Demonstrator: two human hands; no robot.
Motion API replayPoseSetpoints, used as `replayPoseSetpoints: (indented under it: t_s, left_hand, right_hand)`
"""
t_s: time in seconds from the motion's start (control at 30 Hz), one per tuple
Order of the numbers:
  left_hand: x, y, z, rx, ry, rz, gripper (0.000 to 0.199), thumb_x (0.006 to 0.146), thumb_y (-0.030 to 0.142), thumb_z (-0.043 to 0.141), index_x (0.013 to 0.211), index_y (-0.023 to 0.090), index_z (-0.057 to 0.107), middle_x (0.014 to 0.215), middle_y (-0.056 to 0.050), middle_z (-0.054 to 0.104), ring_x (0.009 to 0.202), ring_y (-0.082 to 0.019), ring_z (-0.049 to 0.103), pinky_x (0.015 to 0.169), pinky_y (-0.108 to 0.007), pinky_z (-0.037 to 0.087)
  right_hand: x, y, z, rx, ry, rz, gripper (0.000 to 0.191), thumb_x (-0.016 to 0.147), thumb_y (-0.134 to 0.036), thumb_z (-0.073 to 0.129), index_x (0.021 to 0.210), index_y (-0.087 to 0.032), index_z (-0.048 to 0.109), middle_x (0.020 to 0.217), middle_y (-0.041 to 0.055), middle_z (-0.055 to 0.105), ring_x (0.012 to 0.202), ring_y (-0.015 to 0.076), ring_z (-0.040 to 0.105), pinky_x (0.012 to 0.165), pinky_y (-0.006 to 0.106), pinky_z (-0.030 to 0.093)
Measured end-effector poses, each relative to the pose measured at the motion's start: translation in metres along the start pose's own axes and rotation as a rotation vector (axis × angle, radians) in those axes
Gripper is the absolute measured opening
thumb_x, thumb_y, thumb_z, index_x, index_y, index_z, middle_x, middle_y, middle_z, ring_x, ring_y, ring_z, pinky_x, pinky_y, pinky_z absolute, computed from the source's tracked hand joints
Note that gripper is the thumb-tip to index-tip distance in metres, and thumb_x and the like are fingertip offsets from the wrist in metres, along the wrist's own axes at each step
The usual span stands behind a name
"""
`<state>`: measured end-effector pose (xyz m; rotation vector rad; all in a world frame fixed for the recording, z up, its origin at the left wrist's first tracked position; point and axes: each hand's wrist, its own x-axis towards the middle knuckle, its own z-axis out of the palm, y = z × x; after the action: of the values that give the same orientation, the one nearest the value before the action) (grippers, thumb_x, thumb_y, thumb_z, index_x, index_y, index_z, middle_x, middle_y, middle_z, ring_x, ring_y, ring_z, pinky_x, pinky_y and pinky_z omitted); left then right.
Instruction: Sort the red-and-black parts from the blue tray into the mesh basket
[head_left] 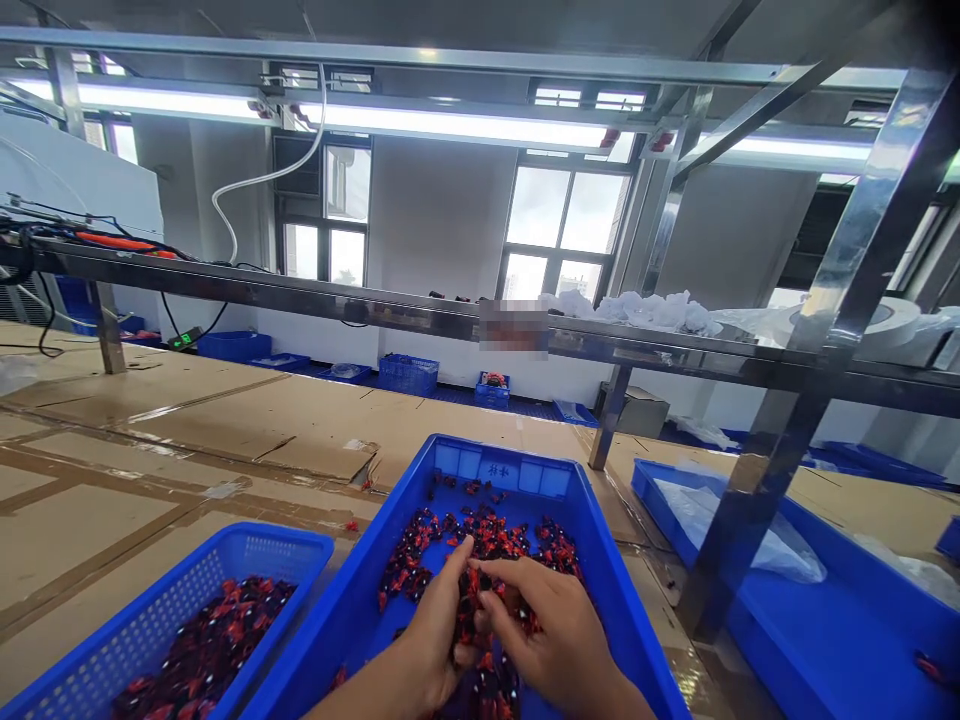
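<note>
Both hands are over a deep blue bin [615, 600] that holds many small red and black parts [420, 550]. My left hand [439, 620] is turned on its side, its fingers curled round a small red and black piece [474, 582]. Close against it, my right hand [544, 610] touches the same piece with bent thumb and index finger. The fingers hide most of the piece. More loose parts lie beneath and around the hands.
A blue perforated basket [300, 548] of similar parts stands at the lower left. Right of the bin, beyond a metal post [739, 530], lies a blue tray [847, 630] with plastic bags. A metal shelf rail [420, 315] crosses above the cardboard-covered table [247, 430].
</note>
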<state>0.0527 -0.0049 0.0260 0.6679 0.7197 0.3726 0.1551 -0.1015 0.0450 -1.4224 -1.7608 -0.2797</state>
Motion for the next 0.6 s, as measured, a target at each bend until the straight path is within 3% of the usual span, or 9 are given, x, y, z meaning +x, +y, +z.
replayPoseSetpoints:
  t_s: [0.07,0.13,0.17,0.23,0.3,0.37,0.43,0.5,0.6]
  left_hand:
    - [-0.001,0.0,0.0,-0.009,0.028,-0.009,0.05,0.076,0.065,0.059,0.078,0.015,0.056,0.058,0.001,0.051,0.04,-0.004,0.041,0.031,-0.01,0.012]
    - [-0.001,0.0,0.0,-0.016,0.014,-0.003,0.046,0.076,0.063,0.061,0.08,0.018,0.054,0.058,0.003,0.049,0.039,-0.004,0.041,0.032,-0.01,0.011]
    - [-0.001,0.001,0.0,-0.019,-0.007,-0.002,0.044,0.076,0.062,0.062,0.08,0.019,0.053,0.058,0.004,0.048,0.039,-0.004,0.04,0.032,-0.011,0.011]
    - [0.0,0.002,-0.001,-0.024,-0.045,-0.005,0.042,0.075,0.06,0.063,0.08,0.02,0.052,0.059,0.006,0.045,0.039,-0.004,0.039,0.033,-0.011,0.01]
    - [0.0,0.003,-0.002,-0.024,-0.049,-0.011,0.041,0.075,0.06,0.063,0.082,0.021,0.051,0.06,0.007,0.044,0.039,-0.004,0.038,0.033,-0.012,0.011]
    - [0.0,0.004,-0.002,-0.035,-0.04,-0.015,0.041,0.076,0.06,0.063,0.084,0.022,0.051,0.061,0.007,0.045,0.039,-0.004,0.039,0.033,-0.012,0.011]
    - [0.0,0.004,-0.003,-0.056,-0.028,-0.016,0.04,0.077,0.059,0.062,0.085,0.021,0.052,0.062,0.006,0.047,0.04,-0.003,0.04,0.033,-0.011,0.012]
    - [0.001,0.004,-0.003,-0.065,-0.015,-0.017,0.04,0.078,0.058,0.062,0.083,0.019,0.053,0.062,0.005,0.048,0.04,-0.003,0.04,0.033,-0.011,0.012]
    - [0.003,0.002,-0.004,-0.017,-0.018,-0.028,0.044,0.078,0.061,0.06,0.076,0.017,0.054,0.06,0.003,0.052,0.039,-0.003,0.04,0.032,-0.011,0.011]
  right_hand:
    - [-0.001,-0.002,0.0,0.031,0.021,0.002,0.025,0.086,-0.021,0.06,0.111,-0.023,0.063,0.079,0.0015,0.07,0.065,0.0141,0.063,0.063,0.024,0.047]
    - [-0.001,-0.003,0.0,0.157,0.078,0.123,0.014,0.084,-0.024,0.061,0.097,-0.021,0.066,0.071,0.0003,0.066,0.059,0.013,0.059,0.058,0.024,0.045]
    - [-0.001,-0.002,0.0,0.28,0.122,0.24,0.01,0.085,-0.028,0.06,0.088,-0.02,0.065,0.065,-0.0009,0.062,0.054,0.0118,0.055,0.053,0.022,0.043]
    - [0.001,0.0,0.001,0.651,0.191,0.532,0.024,0.087,-0.038,0.054,0.074,-0.019,0.059,0.056,-0.0034,0.053,0.043,0.0087,0.044,0.04,0.019,0.035]
    - [0.003,0.005,0.002,1.056,0.189,0.775,0.033,0.088,-0.047,0.047,0.074,-0.019,0.056,0.059,-0.0036,0.051,0.037,0.0063,0.035,0.03,0.017,0.024]
    - [0.005,0.008,0.003,1.291,0.142,0.899,0.031,0.086,-0.049,0.05,0.084,-0.019,0.059,0.07,-0.0024,0.056,0.036,0.0046,0.033,0.027,0.016,0.017]
    - [0.007,0.009,0.006,1.268,0.068,0.937,0.028,0.083,-0.045,0.057,0.092,-0.019,0.061,0.072,-0.0032,0.056,0.035,0.0036,0.032,0.026,0.015,0.015]
    - [0.008,0.007,0.008,1.041,-0.047,0.88,0.025,0.084,-0.041,0.058,0.093,-0.019,0.064,0.066,-0.0041,0.057,0.033,0.0044,0.033,0.028,0.016,0.02]
    - [0.008,0.001,0.008,0.537,-0.182,0.556,0.017,0.083,-0.026,0.058,0.094,-0.022,0.071,0.073,0.0007,0.067,0.055,0.0127,0.057,0.052,0.024,0.046]
